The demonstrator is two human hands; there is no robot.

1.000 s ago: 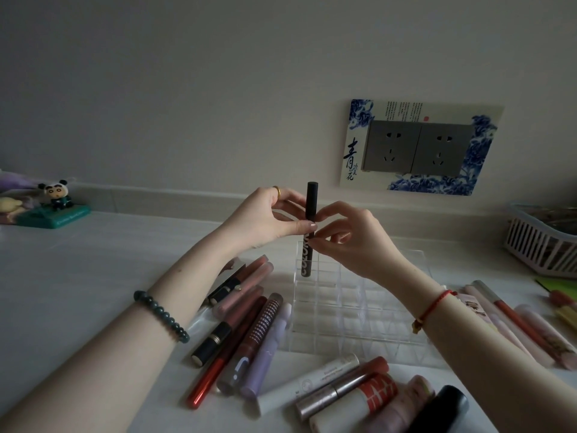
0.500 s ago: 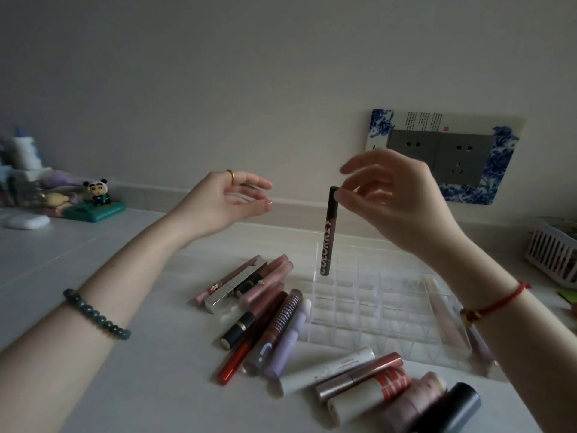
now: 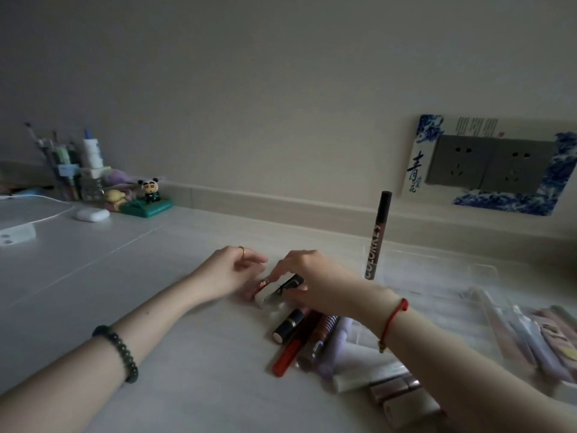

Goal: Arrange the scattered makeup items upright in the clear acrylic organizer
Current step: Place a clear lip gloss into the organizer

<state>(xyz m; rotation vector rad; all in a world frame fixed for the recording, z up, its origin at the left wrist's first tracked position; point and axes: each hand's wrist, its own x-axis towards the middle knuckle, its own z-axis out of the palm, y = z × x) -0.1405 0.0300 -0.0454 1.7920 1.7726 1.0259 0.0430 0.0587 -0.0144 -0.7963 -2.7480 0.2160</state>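
A dark slim tube (image 3: pixel 377 235) with lettering stands upright in a back-left cell of the clear acrylic organizer (image 3: pixel 437 276). Both hands are down on the white desk to the left of the organizer. My right hand (image 3: pixel 312 276) has its fingers on a silver and black lipstick (image 3: pixel 282 289) lying flat. My left hand (image 3: pixel 231 270), with a gold ring, rests beside it, fingers curled near the lipstick's left end. Several more tubes lie below: a black and gold lipstick (image 3: pixel 287 325), a red tube (image 3: pixel 288 353), a lilac tube (image 3: pixel 338 342).
More pastel tubes (image 3: pixel 530 339) lie right of the organizer. At the far left stand a pen holder with bottles (image 3: pixel 78 164), a panda figure (image 3: pixel 150 192), a white earbud case (image 3: pixel 92 214) and a power strip (image 3: pixel 15 235). A wall socket (image 3: pixel 487 167) sits behind.
The right hand let go of the dark tube, which now stands in the organizer. Both hands dropped to the lipstick pile on the left. The view swung left.
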